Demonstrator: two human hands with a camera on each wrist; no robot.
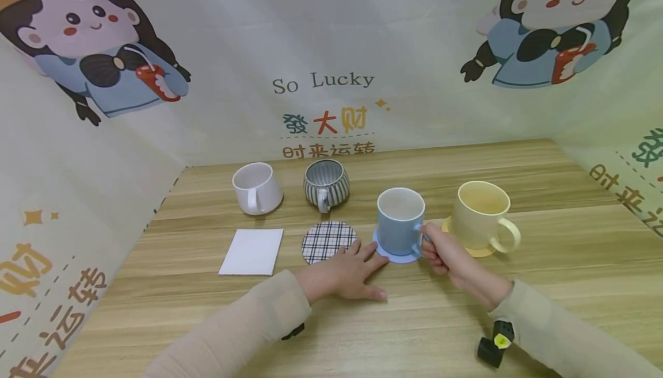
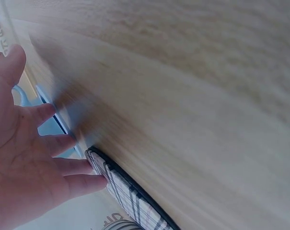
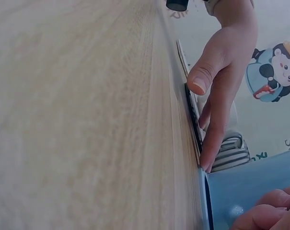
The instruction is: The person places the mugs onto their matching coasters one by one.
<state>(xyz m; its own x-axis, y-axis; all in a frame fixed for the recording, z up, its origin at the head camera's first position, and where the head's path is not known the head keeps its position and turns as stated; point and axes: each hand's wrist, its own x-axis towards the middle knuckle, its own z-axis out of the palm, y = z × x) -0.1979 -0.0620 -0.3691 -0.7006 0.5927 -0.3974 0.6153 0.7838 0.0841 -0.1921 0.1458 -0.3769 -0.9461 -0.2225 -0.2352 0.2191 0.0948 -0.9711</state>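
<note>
A blue mug (image 1: 400, 222) stands upright on a round blue coaster (image 1: 395, 256). My right hand (image 1: 448, 254) grips the mug's handle from the right. With fingers spread, my left hand (image 1: 352, 271) lies low over the table, its fingertips at the blue coaster's left edge and beside the round plaid coaster (image 1: 326, 241). In the left wrist view the left hand's fingers (image 2: 63, 143) are straight and hold nothing. The right wrist view shows the blue mug (image 3: 248, 184) close up, with the right fingers (image 3: 267, 213) curled in front of it.
A yellow mug (image 1: 476, 220) stands on a yellow coaster (image 1: 479, 252) to the right. Behind the plaid coaster is a grey striped mug (image 1: 327, 185). A white mug (image 1: 259, 191) stands at the back left, behind a square white coaster (image 1: 252, 252). A printed cloth hangs around the wooden table (image 1: 383, 343).
</note>
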